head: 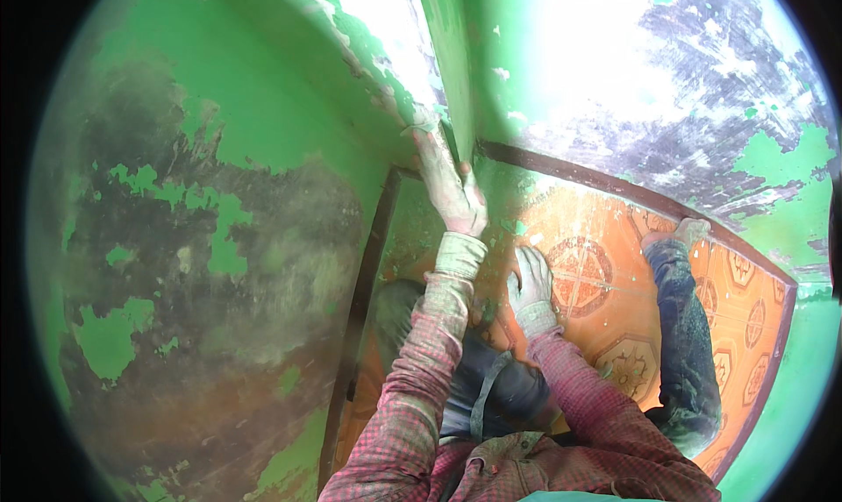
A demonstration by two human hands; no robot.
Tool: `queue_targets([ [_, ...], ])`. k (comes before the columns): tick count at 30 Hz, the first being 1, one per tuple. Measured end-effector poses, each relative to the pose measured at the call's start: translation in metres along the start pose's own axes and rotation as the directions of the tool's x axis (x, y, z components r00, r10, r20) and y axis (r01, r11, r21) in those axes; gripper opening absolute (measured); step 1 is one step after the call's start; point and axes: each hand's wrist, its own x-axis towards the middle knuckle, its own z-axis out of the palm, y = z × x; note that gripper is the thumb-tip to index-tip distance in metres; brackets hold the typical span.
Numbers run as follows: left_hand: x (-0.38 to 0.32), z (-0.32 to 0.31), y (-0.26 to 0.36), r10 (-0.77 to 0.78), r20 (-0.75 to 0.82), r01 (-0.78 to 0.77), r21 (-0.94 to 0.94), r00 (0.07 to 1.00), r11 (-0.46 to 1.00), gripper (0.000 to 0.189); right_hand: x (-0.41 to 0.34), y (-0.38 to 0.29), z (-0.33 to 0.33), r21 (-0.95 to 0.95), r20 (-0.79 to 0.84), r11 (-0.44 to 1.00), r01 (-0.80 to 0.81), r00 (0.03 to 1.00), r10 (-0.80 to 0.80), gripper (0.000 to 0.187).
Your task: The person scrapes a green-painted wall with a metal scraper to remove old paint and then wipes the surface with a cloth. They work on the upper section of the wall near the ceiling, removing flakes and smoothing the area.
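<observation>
My left hand reaches up to the peeling edge of a green-painted wall corner. Its fingers lie along that edge, with the thumb apart on the other side. A thin pale flake or blade shows at the fingertips; whether the hand grips it cannot be made out. Lower down, my right hand is over the patterned orange tile floor, palm down, fingers slightly apart and nothing seen in them. Both hands and cuffs are coated in pale dust.
At left, a wall has green paint scraped back in dark patches. Another scraped wall stands at right, brightly lit. Brown skirting borders the floor. Paint flakes lie on the tiles. My bent leg is at the right.
</observation>
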Motion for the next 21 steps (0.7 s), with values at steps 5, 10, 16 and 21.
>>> queue_targets([
  [5, 0.002, 0.006, 0.002, 0.009, -0.068, -0.010, -0.017, 0.998, 1.000, 0.067, -0.001, 0.006, 0.005, -0.022, 0.003, 0.999, 0.028, 1.000, -0.028, 0.057],
  [10, -0.005, 0.012, -0.029, -0.022, -0.093, 0.018, -0.046, 0.995, 0.999, 0.070, 0.003, 0.003, 0.008, 0.006, -0.020, 0.999, 0.036, 0.999, -0.035, 0.056],
  [16, 0.024, -0.004, -0.027, 0.078, -0.112, -0.083, -0.033, 0.991, 0.996, 0.070, 0.002, -0.007, 0.000, 0.019, 0.040, 1.000, -0.006, 0.999, 0.005, 0.053],
  [21, 0.026, -0.009, -0.007, 0.034, -0.002, -0.034, 0.041, 0.999, 0.999, 0.069, 0.001, 0.003, 0.001, -0.027, -0.017, 0.999, 0.029, 0.999, -0.029, 0.052],
])
